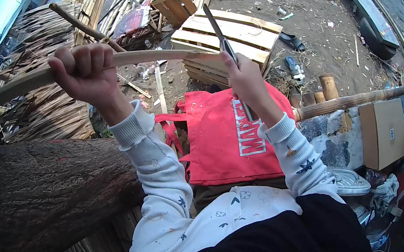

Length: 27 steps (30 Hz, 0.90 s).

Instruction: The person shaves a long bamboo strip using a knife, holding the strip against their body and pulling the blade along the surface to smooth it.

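Observation:
My left hand [84, 73] is closed around a long pale bamboo strip [141, 54] that runs from the lower left up to the middle of the view. My right hand [245, 79] grips a knife [214, 28] by its handle. The dark blade points up and to the left. It meets the right end of the strip just above my fingers. Both forearms wear white patterned sleeves.
A red cloth bag [222, 135] lies below my hands. Wooden crates [229, 33] and stacks of split bamboo [39, 97] stand behind and to the left. A thick tree trunk [39, 189] fills the lower left. A cardboard box [382, 131] rests beside a bamboo pole [358, 99] at right.

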Tool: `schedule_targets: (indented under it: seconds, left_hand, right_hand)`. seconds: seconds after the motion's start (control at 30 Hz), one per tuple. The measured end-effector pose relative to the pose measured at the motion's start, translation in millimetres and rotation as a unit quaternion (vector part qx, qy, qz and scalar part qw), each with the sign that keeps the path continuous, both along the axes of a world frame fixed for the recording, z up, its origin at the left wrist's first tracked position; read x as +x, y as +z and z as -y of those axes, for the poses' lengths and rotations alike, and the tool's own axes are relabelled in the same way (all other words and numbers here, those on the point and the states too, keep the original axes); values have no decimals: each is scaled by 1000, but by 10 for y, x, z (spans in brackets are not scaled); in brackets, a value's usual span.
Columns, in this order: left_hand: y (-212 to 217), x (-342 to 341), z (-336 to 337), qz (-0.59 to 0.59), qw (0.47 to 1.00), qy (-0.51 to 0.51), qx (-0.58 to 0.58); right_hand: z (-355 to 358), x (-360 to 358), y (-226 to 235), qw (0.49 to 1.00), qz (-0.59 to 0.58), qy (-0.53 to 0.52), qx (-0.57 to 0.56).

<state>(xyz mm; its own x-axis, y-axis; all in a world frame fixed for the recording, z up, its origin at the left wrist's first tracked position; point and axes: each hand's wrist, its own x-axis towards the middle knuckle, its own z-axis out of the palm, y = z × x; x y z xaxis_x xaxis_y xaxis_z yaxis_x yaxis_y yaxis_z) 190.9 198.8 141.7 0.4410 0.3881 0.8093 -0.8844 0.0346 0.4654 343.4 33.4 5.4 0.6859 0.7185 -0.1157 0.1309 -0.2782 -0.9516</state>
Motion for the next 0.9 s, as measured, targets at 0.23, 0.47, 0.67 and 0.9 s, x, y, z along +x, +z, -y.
schedule_targets:
  seconds: [0.23, 0.47, 0.67, 0.9]
  left_hand:
    - [54, 87, 32, -2, 999, -29, 15]
    - [-7, 26, -14, -10, 999, -8, 29]
    - [14, 28, -57, 13, 999, -24, 22]
    - [12, 42, -46, 11, 999, -33, 13]
  right_hand:
    - [-174, -41, -771, 966, 244, -75, 50]
    - [9, 403, -1108, 982, -96, -57, -149]
    - [-82, 3, -168, 994, -96, 40, -29]
    - [-161, -23, -277, 993, 115, 4, -40]
